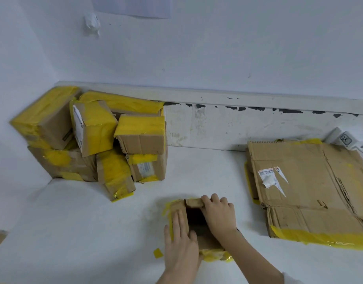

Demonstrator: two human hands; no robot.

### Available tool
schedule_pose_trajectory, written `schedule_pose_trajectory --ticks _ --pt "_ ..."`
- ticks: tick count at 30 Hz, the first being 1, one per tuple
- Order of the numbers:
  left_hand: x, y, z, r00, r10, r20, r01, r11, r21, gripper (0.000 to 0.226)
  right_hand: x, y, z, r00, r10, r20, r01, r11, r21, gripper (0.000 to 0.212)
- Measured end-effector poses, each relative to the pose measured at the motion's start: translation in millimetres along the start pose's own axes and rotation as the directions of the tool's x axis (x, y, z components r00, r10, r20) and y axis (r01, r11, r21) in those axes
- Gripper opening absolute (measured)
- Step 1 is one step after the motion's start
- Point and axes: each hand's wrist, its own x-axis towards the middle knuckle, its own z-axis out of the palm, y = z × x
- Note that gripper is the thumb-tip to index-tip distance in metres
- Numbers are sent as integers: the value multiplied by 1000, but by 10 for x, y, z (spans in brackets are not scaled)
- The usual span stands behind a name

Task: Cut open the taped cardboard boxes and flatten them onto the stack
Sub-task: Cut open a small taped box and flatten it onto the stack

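Opened box at 6 o'clock on the table: left hand flat, fingers straight, pressing its left flap; right hand curled over the far flap; flattened stack at 3, taped boxes at 10.

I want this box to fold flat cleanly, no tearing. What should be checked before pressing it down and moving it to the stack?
1. Open box has its top flaps apart: ok, dark inside shows.
2. Box is empty: cannot tell, the interior is too dark.
3. Left hand lies flat on the left flap: ok.
4. Right hand has a grip on the far flap: ok, fingers curl over its edge.
5. Bottom tape cut: cannot tell, hidden; yellow tape still clings to the near edge.
6. Flattened stack on the right has a free top: ok.
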Motion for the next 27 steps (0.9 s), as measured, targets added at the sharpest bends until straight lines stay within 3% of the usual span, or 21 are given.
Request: schedule_pose_trajectory --ticks 1,3,4,6,9,10,12,13,16,21,22,25,26,27 --pt "24 5 -39 1000 11 22 -11 1000 -26 73 51 11 -41 1000 25 8 -25 999 29 30" --pt "79 -24 34 1000 -27 14 29 994 -104 69 119 83 -47 997 47 67 -56 990 131 37" --pt "93 -39 21 993 -58 101 76 979 -191 67 142 102 -48 992 66 108 -88 974 207 39" --pt "128 -131 64 999 -30 39 42 931 -363 58 177 148 -51 984 120 133 -160 918 362 35" --pt "42 -177 -14 997 -13 -71 -39 721 -692 18 264 306 -35 967 187 173 -252 798 547 30" --pt "37 -225 -22 992 -43 -117 -64 629 -775 29 296 382 -42 962 200 184 -271 766 584 31" --pt "60 -412 21 969 -112 -219 -103 625 -774 59 326 515 -76 955 192 225 -295 668 683 34" --pt "83 -494 31 958 -102 -267 -137 658 -741 59 333 557 -96 953 177 245 -301 615 729 34" --pt "79 -705 -21 940 -55 -336 -207 691 -693 40 353 623 -100 957 120 264 -285 560 778 35" --pt "41 -913 -275 953 -64 -295 -220 523 -823 27 237 556 -239 954 51 296 -278 525 805 37" --pt "31 -927 -325 950 -93 -298 -214 502 -838 18 199 548 -280 956 38 289 -270 487 830 40" --pt "25 -999 -441 930 -255 -266 -197 267 -943 43 57 543 -408 951 -87 295 -278 167 946 53" --pt "22 -1019 -463 923 -284 -260 -202 218 -955 44 19 539 -435 944 -171 281 -273 66 960 53" --pt "31 -1042 -460 915 -310 -258 -199 208 -958 44 -20 523 -449 936 -239 259 -259 31 965 48"
